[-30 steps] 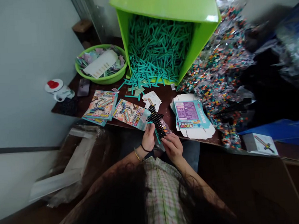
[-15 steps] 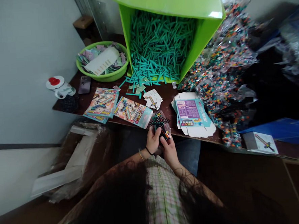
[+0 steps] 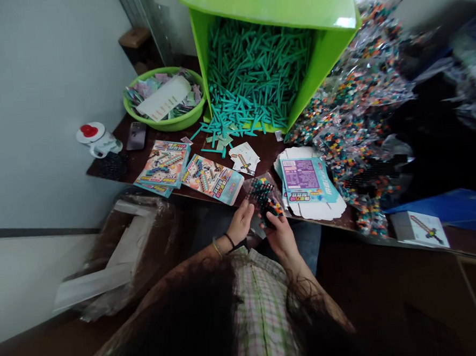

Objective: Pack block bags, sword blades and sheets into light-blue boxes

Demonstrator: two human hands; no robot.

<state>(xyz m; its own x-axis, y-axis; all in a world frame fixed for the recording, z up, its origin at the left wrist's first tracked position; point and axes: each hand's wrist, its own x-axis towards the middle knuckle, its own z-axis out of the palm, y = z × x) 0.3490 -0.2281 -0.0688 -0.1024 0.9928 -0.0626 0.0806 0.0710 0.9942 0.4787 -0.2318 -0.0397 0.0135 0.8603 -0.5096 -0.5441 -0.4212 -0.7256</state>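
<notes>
A clear plastic bag (image 3: 278, 189) with small coloured pieces and a dark grid-like part (image 3: 262, 189) lies at the table's front edge. My right hand (image 3: 282, 234) grips its lower end, thumb on top. My left hand (image 3: 241, 222) is at the bag's lower left, fingers closed together at its edge; the exact grip is hard to see. Just left of the bag lie flattened printed boxes (image 3: 211, 178). White cards (image 3: 244, 159) with a sword picture lie behind it, and a stack of flattened boxes (image 3: 306, 180), purple panel up, is to the right.
A green bin (image 3: 267, 1) on its side spills turquoise sticks (image 3: 256, 75). At left stand a green basin (image 3: 178, 121) of small packets, a phone (image 3: 136, 136) and a lidded mug (image 3: 105, 144). Bags of coloured pieces (image 3: 355, 112) pile up at right, near a card stack (image 3: 422, 228).
My right hand has moved slightly right with the bag, and my left hand slightly left. The hands are farther apart, and more of the bag and its pieces shows between them.
</notes>
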